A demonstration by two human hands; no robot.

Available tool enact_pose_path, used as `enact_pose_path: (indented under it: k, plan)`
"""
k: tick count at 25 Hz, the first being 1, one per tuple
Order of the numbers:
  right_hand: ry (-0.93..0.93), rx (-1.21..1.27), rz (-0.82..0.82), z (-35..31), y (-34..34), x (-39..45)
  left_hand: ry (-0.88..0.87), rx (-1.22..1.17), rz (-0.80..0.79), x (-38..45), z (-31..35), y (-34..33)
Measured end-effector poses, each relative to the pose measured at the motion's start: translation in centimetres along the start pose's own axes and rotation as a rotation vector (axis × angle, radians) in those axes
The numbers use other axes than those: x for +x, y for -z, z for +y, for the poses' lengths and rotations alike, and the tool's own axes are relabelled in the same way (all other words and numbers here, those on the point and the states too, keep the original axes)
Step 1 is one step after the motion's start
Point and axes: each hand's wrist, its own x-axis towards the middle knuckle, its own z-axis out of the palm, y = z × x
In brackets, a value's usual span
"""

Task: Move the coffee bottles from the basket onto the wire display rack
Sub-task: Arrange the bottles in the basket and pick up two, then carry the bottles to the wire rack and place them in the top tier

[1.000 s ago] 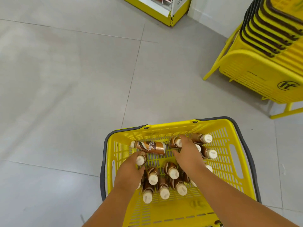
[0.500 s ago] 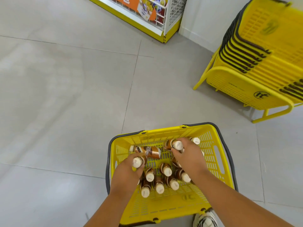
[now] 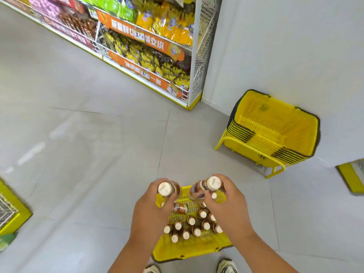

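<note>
A yellow basket [image 3: 189,250] stands on the floor at my feet, with several brown coffee bottles [image 3: 192,226] with white caps inside it. My left hand [image 3: 151,211] is shut on one coffee bottle [image 3: 167,189], held above the basket's far left corner. My right hand [image 3: 229,205] is shut on another coffee bottle [image 3: 206,187], raised over the basket's far right side. One more bottle [image 3: 180,207] lies on its side in the basket between my hands. At the left edge, a wire rack [image 3: 7,211] with a yellow base shows only in part.
A snack shelf [image 3: 149,46] with a white mesh end panel runs along the back. A stack of yellow baskets [image 3: 273,133] on a stand sits by the white wall at right. Grey tiled floor [image 3: 78,154] spreads to the left. My shoes [image 3: 226,266] are beside the basket.
Both hands have lifted out of the basket, each holding a bottle. The view has tilted up, bringing the snack shelf and the whole basket stack into sight.
</note>
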Motion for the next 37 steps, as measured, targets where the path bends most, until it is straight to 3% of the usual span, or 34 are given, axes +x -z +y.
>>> enact_pose_path:
  k: [4, 9, 17, 27, 37]
  plan:
    - [0.129, 0.126, 0.084, -10.8, 6.4, -1.7, -0.049, -0.12, 0.043, -2.2, 10.3, 6.7]
    - [0.428, 0.139, 0.106, -22.9, 14.7, -3.8, -0.196, -0.224, 0.126, -5.5, 21.9, 14.8]
    - [0.568, 0.239, -0.071, -36.8, 24.3, -7.4, -0.295, -0.247, 0.207, -10.3, 34.9, 25.2]
    - [0.656, 0.267, -0.108, -45.4, 29.2, -7.4, -0.417, -0.247, 0.263, -12.4, 43.5, 29.4]
    - [0.698, 0.219, -0.24, -48.2, 32.6, -5.2, -0.356, -0.286, 0.401, -13.2, 47.3, 29.5]
